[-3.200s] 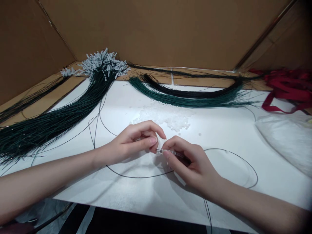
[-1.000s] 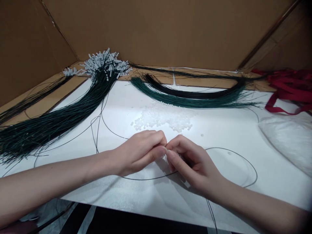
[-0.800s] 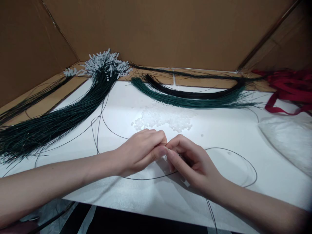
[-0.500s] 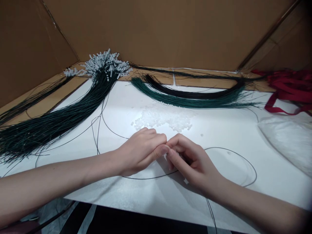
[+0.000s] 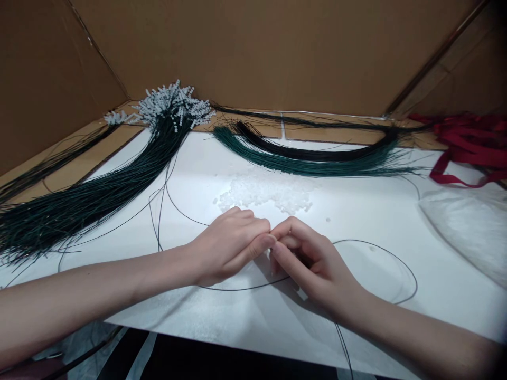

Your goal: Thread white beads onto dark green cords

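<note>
My left hand (image 5: 237, 240) is closed, its thumb and forefinger pinched at the tips. Against it, my right hand (image 5: 312, 253) is also pinched shut, so the fingertips of both hands touch. A thin dark wire (image 5: 245, 290) curves from under my left hand toward my right hand, and more wire (image 5: 404, 259) loops out to the right. The bit between the fingertips is hidden. Just beyond my hands, small whitish beads (image 5: 265, 192) lie spread in a loose patch on the white board (image 5: 237, 322).
At left lies a thick bundle of dark green wires (image 5: 114, 182) with white beaded tips (image 5: 174, 105). Curved wire bundles (image 5: 309, 162) rest at the back. Red ribbon (image 5: 471, 142) and a clear plastic bag (image 5: 471, 224) are at right. Cardboard walls (image 5: 253, 53) enclose the far side.
Almost nothing differs. Both hands stay pinched together in the same place, with only a slight shift of the right hand's fingers.
</note>
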The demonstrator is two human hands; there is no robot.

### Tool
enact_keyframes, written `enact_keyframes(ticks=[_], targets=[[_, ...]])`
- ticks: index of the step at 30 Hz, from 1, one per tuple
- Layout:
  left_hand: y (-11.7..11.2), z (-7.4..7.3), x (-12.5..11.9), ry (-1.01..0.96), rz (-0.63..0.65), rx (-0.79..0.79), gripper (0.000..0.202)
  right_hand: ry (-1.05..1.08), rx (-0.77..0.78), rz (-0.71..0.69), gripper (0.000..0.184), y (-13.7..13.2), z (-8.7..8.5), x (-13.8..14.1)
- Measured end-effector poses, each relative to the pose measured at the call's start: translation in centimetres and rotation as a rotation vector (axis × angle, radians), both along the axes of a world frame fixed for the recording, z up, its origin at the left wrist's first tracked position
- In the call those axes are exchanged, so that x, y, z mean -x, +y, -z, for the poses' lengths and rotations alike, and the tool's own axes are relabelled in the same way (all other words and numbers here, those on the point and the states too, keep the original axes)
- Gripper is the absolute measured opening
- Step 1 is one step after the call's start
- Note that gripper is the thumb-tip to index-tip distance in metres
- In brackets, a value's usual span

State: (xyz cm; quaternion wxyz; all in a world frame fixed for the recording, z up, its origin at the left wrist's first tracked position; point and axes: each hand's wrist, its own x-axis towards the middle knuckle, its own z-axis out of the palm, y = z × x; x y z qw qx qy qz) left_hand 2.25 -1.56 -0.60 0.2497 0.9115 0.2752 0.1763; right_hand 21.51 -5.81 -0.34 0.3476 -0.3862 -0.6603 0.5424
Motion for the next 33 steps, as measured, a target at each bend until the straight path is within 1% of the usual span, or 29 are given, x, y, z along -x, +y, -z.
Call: enact_keyframes(ticks=[5, 11, 17, 25, 29, 33], targets=[[0.0, 0.0, 0.1, -0.027, 0.025, -0.007, 0.036, 0.038, 0.021, 0.008, 0.012, -0.1, 0.0, 0.1], [0.0, 0.1, 0.1, -0.064, 0.039, 0.043, 0.034, 0.101, 0.055, -0.01, 0.009, 0.0, 0.2, 0.0], [0.1, 0.0, 0.2, -0.099, 0.071, 0.113, 0.037, 0.103, 0.046, -0.048, 0.008, 0.0, 0.3, -0.2], [0.2, -0.7, 0.2, -0.109, 0.111, 0.21, 0.044, 0.091, 0.022, -0.08, 0.008, 0.0, 0.5, -0.2], [0.2, -0.9, 0.2, -0.132, 0.126, 0.248, 0.042, 0.107, 0.031, -0.09, 0.006, 0.1, 0.8, -0.2], [0.3, -0.8, 0.2, -0.162, 0.127, 0.239, 0.038, 0.108, 0.013, -0.105, 0.006, 0.2, 0.9, -0.2]])
